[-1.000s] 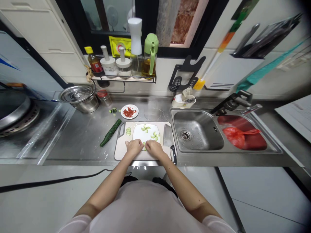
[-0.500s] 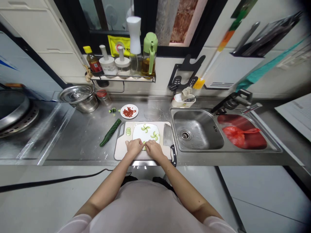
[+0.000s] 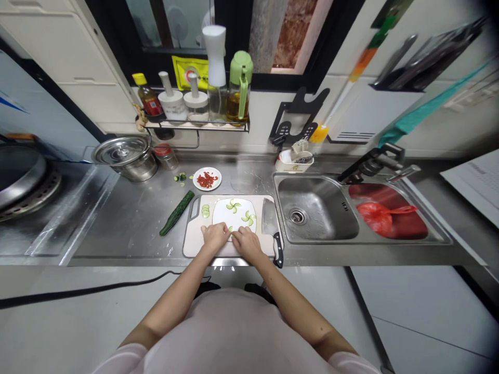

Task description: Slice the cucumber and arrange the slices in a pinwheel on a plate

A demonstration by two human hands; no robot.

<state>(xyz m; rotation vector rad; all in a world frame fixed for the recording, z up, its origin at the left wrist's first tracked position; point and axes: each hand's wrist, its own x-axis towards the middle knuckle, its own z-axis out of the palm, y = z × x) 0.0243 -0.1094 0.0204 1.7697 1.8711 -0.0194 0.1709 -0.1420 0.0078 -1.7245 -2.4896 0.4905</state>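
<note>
1. So the left hand (image 3: 215, 236) is just below the middle of the frame, over the near edge of a white plate (image 3: 224, 218). Thumb and index are close together, but I can't tell if they're pinching anything.
2. Right hand (image 3: 247, 242) is right beside it, fingers bent toward the same spot. Can't tell what's in that grip either, tbh.
3. Between the fingertips there's a bit of green cucumber slice (image 3: 231, 228), mostly hidden.
4. Two little cucumber pinwheels (image 3: 234, 206) sit on the plate, one up top, one at right.
5. Plate's on a pale cutting board (image 3: 194, 236), mid-frame. Overlapping cucumber slices (image 3: 206, 211) at its left, knife (image 3: 270, 219) along its right, handle toward the bottom.
6. Long dark cucumber (image 3: 177, 213) lies left of the board. Small dish (image 3: 196, 183) of red bits (image 3: 207, 180) above it.
</note>
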